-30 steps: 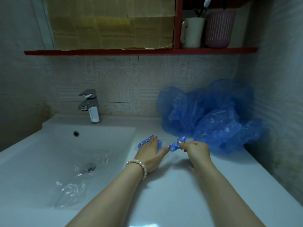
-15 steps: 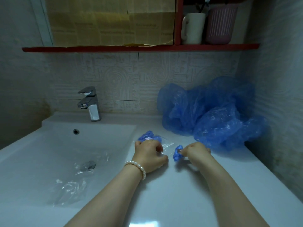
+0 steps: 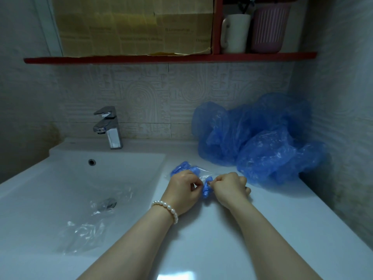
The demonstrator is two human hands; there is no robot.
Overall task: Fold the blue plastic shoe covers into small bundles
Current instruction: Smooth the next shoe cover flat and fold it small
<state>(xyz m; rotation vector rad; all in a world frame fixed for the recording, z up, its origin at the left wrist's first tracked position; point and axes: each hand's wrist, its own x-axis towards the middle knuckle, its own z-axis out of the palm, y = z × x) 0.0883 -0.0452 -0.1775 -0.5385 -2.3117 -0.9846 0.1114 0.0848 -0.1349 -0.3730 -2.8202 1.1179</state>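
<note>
On the white counter (image 3: 201, 239), both hands, left (image 3: 182, 189) and right (image 3: 230, 187), pinch a small blue bundle (image 3: 206, 188) held between them.

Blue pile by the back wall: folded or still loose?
Loose. The blue pile sits puffed and crumpled in the counter's back corner, unlike the small tight bundle pinched between the left hand and right hand.

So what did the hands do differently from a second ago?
The left hand, flat and open over the small blue folded bundles a second ago, has curled up and come in to pinch the small blue plastic shoe cover that the right hand keeps holding. Both hands moved closer together and nearer the person. The big heap of loose blue plastic shoe covers and the clear plastic in the white sink stayed put.
</note>
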